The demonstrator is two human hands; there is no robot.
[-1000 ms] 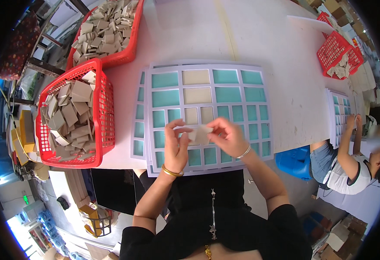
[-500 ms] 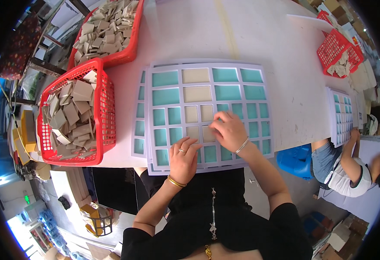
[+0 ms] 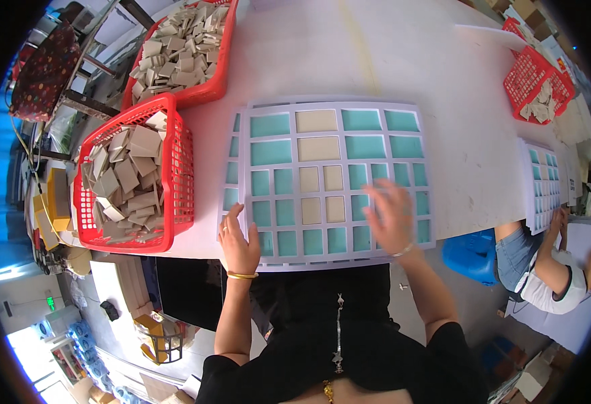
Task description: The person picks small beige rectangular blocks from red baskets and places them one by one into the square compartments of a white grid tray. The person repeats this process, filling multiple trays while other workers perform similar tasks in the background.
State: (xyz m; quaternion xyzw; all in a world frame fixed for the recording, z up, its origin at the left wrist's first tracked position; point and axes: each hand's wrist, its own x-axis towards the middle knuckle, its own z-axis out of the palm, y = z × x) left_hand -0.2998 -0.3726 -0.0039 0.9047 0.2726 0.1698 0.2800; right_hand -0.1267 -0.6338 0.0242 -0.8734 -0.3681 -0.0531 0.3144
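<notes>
A white grid panel (image 3: 287, 168) lies on top of a stack of similar panels in front of me. Most of its openings show turquoise; two wide ones and several small ones in one column block hold beige board pieces (image 3: 317, 149). My left hand (image 3: 240, 246) is at the panel's left edge, fingers apart, holding nothing visible. Over the lower right openings hovers my right hand (image 3: 393, 219), smeared by motion, with its fingers spread and nothing seen in them.
Two red baskets full of beige board pieces, a near basket (image 3: 179, 175) and a far basket (image 3: 221, 67), stand at the left. Another red basket (image 3: 521, 77) is at the far right. A seated co-worker (image 3: 544, 276) handles a similar panel (image 3: 541, 182) beside a blue stool (image 3: 469, 256).
My left hand has moved left from the middle of the panel to its left edge. The right hand has moved right and nearer, away from the beige pieces, its fingers opening.
</notes>
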